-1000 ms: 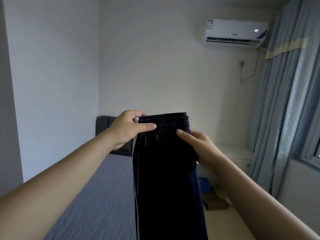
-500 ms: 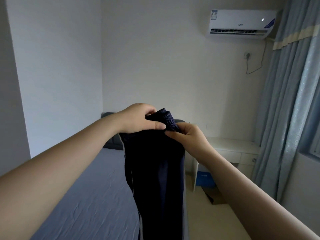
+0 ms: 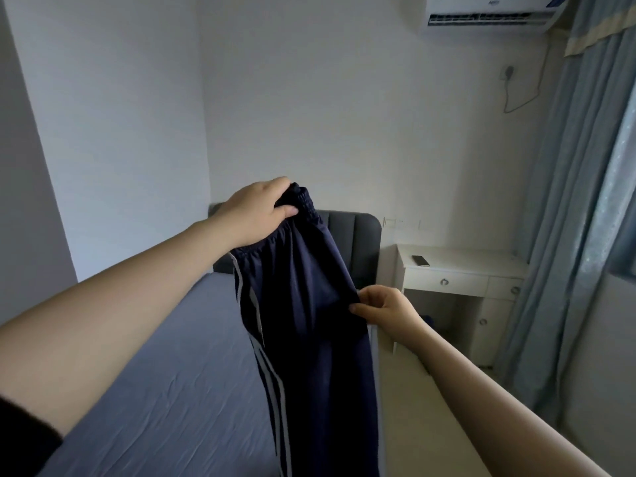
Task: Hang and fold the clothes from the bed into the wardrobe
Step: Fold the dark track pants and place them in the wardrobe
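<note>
A pair of dark navy track trousers (image 3: 309,321) with pale side stripes hangs in the air over the bed's right edge. My left hand (image 3: 261,208) grips the gathered elastic waistband at the top. Lower and to the right, my right hand (image 3: 382,306) pinches the trousers' right edge near the crotch seam. The legs drop out of view at the bottom. The bed (image 3: 165,373) has a blue-grey sheet and no other clothes on the part I see. No wardrobe is in view.
A dark padded headboard (image 3: 354,235) stands against the far wall. To its right is a white desk (image 3: 457,270) with drawers and a phone (image 3: 420,260) on top. Blue curtains (image 3: 578,201) hang at the right, an air conditioner (image 3: 488,12) above. Beige floor runs beside the bed.
My right hand left the waistband and slid down to the trousers' right edge. My left hand bunched the waistband and kept it up. The view tipped downward.
</note>
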